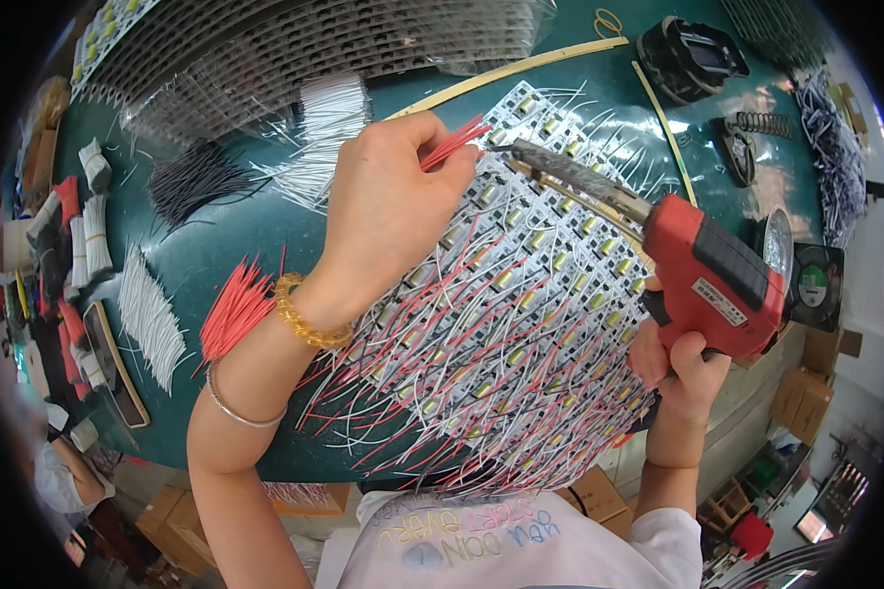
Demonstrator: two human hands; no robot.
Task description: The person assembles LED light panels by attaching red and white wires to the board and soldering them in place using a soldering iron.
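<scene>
My left hand (393, 201) is closed round a small bundle of red wires (457, 142), whose ends point to the right. In my right hand (683, 363) is a red and black soldering gun (712, 280), gripped by its handle. Its long tip reaches left to just beside the wire ends; whether they touch I cannot tell. Beneath both lies a large panel of small circuit boards (535, 236) with yellow-green parts. Many red and white wires stick out from its nearer part and hang over the table's front edge.
Red wires (236, 309), white wires (152, 314) and black wires (196, 184) lie in piles on the green table (192, 250). Stacked panels (334, 49) stand at the back. A coiled-spring iron stand (756, 128), a black holder (692, 59) and a fan (815, 285) are at the right.
</scene>
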